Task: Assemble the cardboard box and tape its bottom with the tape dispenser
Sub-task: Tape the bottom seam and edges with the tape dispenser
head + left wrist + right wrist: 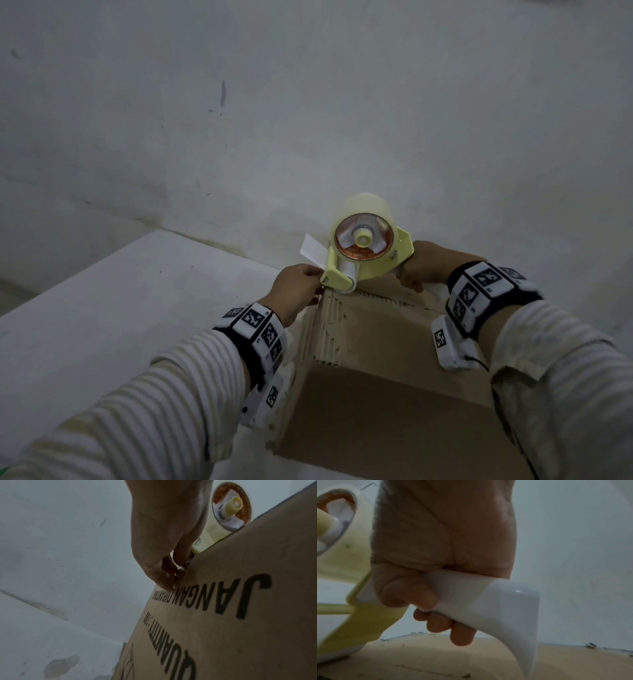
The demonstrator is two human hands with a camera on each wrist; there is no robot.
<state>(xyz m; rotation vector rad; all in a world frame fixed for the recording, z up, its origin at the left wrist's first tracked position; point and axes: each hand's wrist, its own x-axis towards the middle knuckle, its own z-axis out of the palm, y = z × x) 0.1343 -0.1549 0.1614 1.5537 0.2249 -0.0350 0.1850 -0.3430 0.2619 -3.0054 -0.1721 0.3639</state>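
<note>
A brown cardboard box [394,394] stands in front of me with a closed face turned up; black print shows on its side [240,615]. A yellow tape dispenser [363,253] with a clear tape roll sits at the box's far edge. My right hand [421,267] grips its white handle [496,601], fingers and thumb wrapped round it. At the far left corner my left hand [317,274] pinches the tape's free end [180,569] against the box edge, right beside the dispenser's front roller. A white flap [311,251] sticks up there.
A grey-white wall [308,102] rises close behind the box. The box rests on a pale surface [102,325] that stretches to the left and bears a dark stain [60,666]. Striped sleeves and wrist bands with markers cover both forearms.
</note>
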